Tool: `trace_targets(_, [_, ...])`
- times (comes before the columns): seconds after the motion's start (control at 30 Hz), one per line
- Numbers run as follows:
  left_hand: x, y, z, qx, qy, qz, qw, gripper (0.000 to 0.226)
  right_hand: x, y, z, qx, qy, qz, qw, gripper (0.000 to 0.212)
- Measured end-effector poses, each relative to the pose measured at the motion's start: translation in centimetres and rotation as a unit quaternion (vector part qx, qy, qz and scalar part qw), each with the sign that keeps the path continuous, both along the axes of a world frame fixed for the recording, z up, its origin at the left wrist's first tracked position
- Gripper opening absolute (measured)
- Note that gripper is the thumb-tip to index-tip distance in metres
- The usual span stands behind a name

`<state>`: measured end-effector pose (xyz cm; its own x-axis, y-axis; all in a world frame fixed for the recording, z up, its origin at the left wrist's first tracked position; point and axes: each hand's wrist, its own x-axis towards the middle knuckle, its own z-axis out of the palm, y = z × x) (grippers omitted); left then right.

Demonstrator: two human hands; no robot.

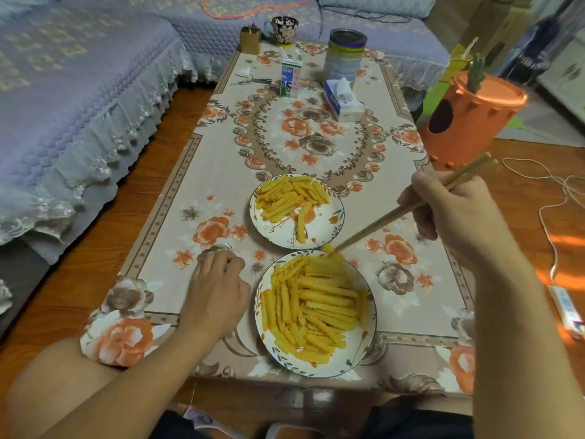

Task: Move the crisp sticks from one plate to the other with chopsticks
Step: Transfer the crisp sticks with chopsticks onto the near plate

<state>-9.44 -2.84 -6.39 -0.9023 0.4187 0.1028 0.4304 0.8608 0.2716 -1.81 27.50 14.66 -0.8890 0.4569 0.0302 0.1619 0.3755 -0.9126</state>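
We've got the chopsticks (408,210) gripped in our right hand (456,217), tips on a crisp stick (330,250) at the near plate (368,340), left hand (215,289) resting loosely curled on the table (196,198).

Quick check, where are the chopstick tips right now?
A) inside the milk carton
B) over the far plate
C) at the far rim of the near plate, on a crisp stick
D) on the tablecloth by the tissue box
C: the chopsticks held in the right hand reach down to a crisp stick at the far rim of the near plate.
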Motion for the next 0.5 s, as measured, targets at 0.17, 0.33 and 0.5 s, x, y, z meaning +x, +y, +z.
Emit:
trace_targets(0.17, [0.1,0.0,0.0,-0.002,0.0,0.002,1.0,0.039,0.6,-0.8,-0.2,0.11,-0.048,0.1,0.988,0.04])
trace_targets(0.33, [0.1,0.0,0.1,0.001,-0.001,-0.001,1.0,0.041,0.5,-0.9,-0.9,0.119,-0.051,0.125,0.984,0.036])
trace_targets(0.5, [0.1,0.0,0.0,0.004,-0.005,-0.004,1.0,0.04,-0.3,0.1,-0.5,0.074,-0.011,0.072,0.995,0.038])
